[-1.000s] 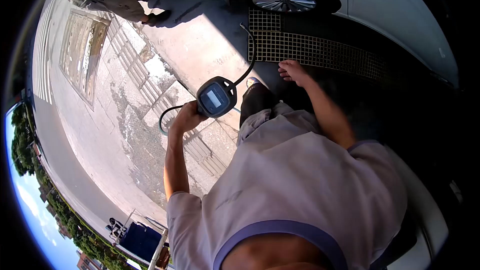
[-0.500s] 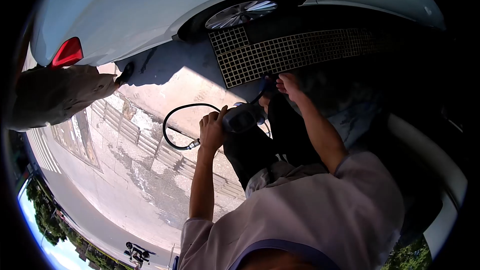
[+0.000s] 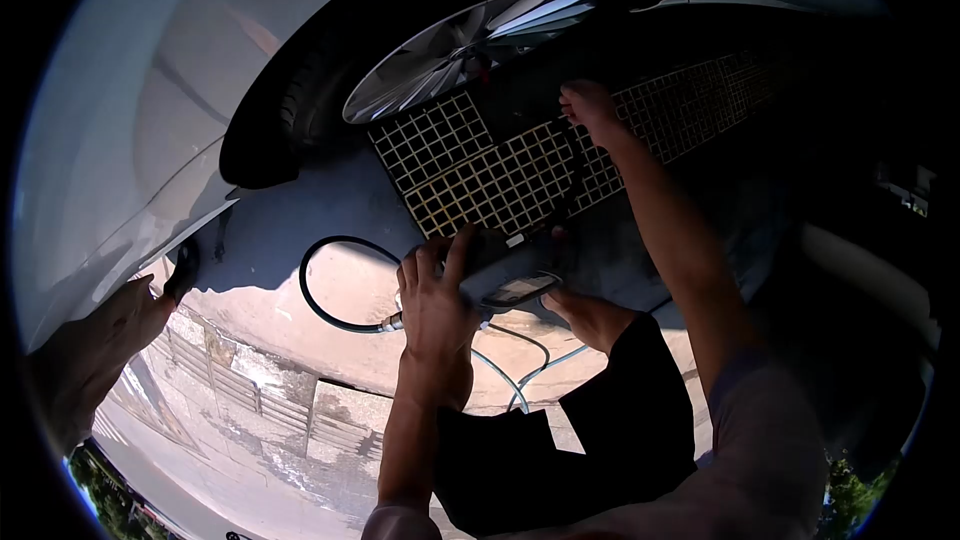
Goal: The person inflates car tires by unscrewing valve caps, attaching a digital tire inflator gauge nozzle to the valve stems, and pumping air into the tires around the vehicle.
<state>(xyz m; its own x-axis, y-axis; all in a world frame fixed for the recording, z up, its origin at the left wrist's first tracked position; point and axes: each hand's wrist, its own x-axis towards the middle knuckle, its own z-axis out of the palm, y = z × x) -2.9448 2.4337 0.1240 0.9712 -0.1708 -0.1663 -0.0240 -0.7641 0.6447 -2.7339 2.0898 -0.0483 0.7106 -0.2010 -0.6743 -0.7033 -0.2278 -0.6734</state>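
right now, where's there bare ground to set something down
Free: shaded grey concrete between the yellowish square-mesh grating and the other person's dark shoe. Crowded: around the left hand, with the dark handheld device and looped black hose.

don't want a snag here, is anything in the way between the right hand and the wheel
Nothing visible stands between the right hand and the wheel; the grate lies below, on the ground. Deep shadow there could hide something small.
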